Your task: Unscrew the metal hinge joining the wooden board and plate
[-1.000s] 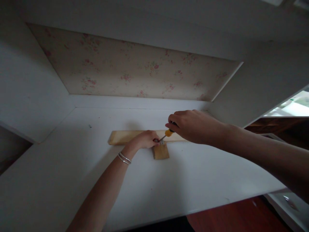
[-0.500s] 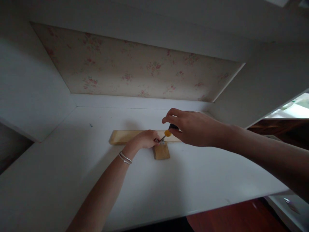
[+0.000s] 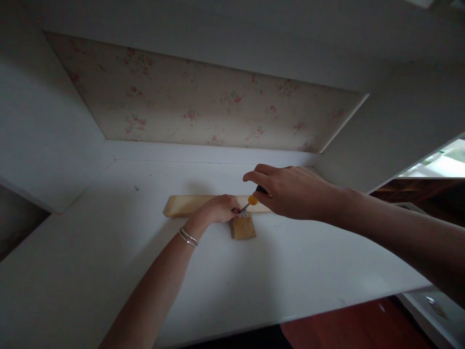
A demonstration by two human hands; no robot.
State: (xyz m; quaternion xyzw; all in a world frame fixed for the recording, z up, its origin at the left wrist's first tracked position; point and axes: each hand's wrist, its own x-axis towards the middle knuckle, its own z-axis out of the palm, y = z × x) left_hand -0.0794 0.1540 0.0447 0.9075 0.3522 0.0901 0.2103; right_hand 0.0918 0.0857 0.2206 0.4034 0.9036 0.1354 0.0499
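Two wooden pieces meet in a T on the white surface (image 3: 109,252), and both hands work at the joint. Furthest left is the long wooden strip (image 3: 185,205), its long axis running left to right across the surface, its free end well out to the left of the fingers. The left hand (image 3: 217,209) lies on this strip, palm down, with the fingers (image 3: 232,210) curled loosely and pinched around a small metal fitting (image 3: 242,213) at the joint; how tight that pinch is cannot be told, since the part is tiny and in shade. Just below and to the right of those fingertips, the short wooden block (image 3: 243,227) butts against the strip's near edge and points toward the person. Right of that, the screwdriver (image 3: 250,201) slants down and leftward, its tip on the fitting beside the left fingertips and its yellow-and-black handle rising up to the right. The right hand (image 3: 290,191) closes over the handle's top, thumb and forefinger reaching forward past it. The left hand is the nearer to the joint.
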